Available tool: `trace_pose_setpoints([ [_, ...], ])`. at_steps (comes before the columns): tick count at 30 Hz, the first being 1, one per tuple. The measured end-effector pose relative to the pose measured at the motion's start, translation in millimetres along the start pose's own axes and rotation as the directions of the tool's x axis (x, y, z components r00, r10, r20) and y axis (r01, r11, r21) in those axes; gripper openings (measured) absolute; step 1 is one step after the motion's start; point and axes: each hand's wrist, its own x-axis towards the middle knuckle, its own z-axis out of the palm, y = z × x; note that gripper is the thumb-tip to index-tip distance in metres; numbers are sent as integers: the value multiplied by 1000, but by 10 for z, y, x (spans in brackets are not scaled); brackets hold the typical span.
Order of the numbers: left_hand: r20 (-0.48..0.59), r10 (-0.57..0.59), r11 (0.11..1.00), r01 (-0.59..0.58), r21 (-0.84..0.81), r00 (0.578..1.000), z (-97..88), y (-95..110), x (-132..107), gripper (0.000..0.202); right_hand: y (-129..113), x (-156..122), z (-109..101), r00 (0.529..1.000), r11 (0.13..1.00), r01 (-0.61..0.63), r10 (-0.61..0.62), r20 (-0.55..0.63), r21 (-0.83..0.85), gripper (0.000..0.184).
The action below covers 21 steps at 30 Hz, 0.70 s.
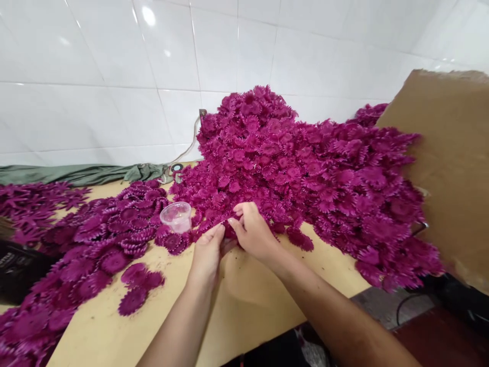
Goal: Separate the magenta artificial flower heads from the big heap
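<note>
Both hands meet over the table near the foot of a big heap of magenta artificial flower pieces (267, 153). Fingers of my left hand (206, 252) are closed on the near left edge of a magenta flower piece (230, 230). Its other side is pinched by my right hand (254, 232), thumb and forefinger together. Most of this piece is hidden behind the fingers. A clear plastic cup (176, 216) stands just left of my hands, with a loose flower piece (176, 243) by its base. Another flower piece (300, 239) lies right of my right hand.
Stacked flower pieces (114, 229) run along the table's left side, with star-shaped magenta pieces (30, 209) beyond. A large cardboard sheet (451, 178) stands at the right. Green cloth (87, 175) lies along the white tiled wall (114, 117). A dark box (19, 270) sits far left.
</note>
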Motion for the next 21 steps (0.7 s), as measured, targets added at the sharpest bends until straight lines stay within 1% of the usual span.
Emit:
trace_pose_setpoints([
  [1, -9, 14, 1000, -14, 19, 1000, -21, 2, 9, 30, -3, -3, -28, 1000, 999, 13, -12, -25, 42, 17],
  [2, -16, 31, 999, -31, 40, 999, -38, 3, 11, 31, -12, -6, -57, 999, 997, 32, -30, -21, 74, 21],
  [4, -9, 69, 993, -68, 94, 998, -57, 6, 4, 31, -40, -16, -102, 993, 991, 98, -104, 62, 94, 22],
  [7, 0, 130, 974, -128, 187, 992, -67, 1, -5, 34, -74, -40, -101, 962, 982, 185, -189, 197, 41, 14],
  [9, -1, 142, 960, -137, 245, 990, -75, -10, 5, 39, -78, -56, -74, 952, 983, 183, -185, 246, 30, 12],
  [13, -8, 141, 942, -132, 310, 990, -96, -41, 40, 44, -81, -67, -57, 951, 993, 120, -119, 286, 15, 15],
  [15, -6, 163, 941, -153, 303, 987, -94, -51, 42, 45, -100, -61, -72, 954, 993, 110, -92, 286, -48, 14],
  [17, 10, 179, 944, -175, 279, 984, -77, -51, 27, 45, -128, -51, -85, 962, 981, 111, -67, 265, -156, 10],
  [21, 94, 170, 946, -189, 265, 981, -10, -25, -23, 37, -156, -29, -67, 980, 900, 94, -9, 198, -425, 18],
])
